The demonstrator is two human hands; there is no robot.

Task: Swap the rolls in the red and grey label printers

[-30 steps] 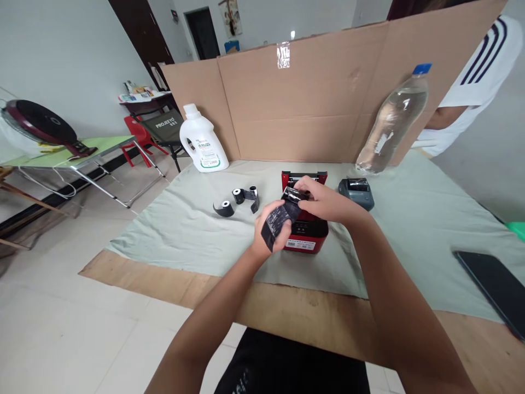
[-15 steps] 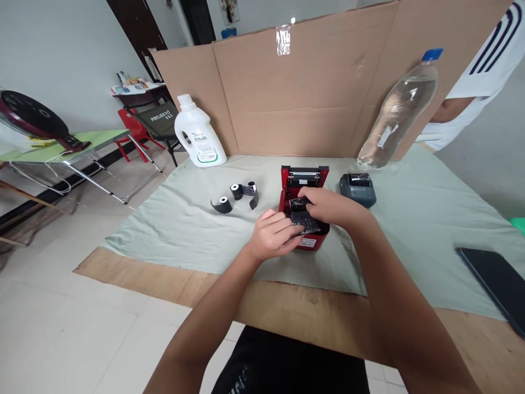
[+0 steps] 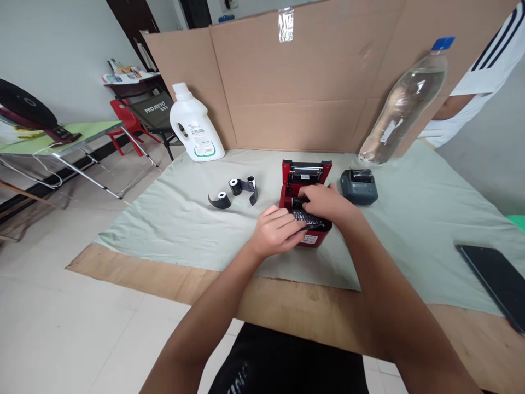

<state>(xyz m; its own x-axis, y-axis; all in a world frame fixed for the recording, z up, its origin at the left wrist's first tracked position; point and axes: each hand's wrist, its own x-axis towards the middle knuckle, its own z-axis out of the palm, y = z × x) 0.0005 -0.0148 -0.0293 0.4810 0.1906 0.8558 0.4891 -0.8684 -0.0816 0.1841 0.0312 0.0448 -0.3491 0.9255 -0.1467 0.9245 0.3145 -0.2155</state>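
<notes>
A small red label printer stands on the cloth with its lid raised. Inside it lies a black label roll with pale print, and its loose strip comes out over the front edge. My left hand pinches the strip's free end at the front left. From the right, my right hand reaches into the printer with its fingers closed on the roll, which they partly hide. Left of the printer are black rolls, partly unwound.
A dark grey portable printer sits on the right. Behind are a white detergent bottle, a tilted water bottle and a cardboard screen. A phone lies near the right edge. A person's sleeve shows behind.
My right hand has sunk slightly deeper into the printer with the label roll. The strip in my left hand lies lower and flatter over the front. The camera view has tilted slightly.
</notes>
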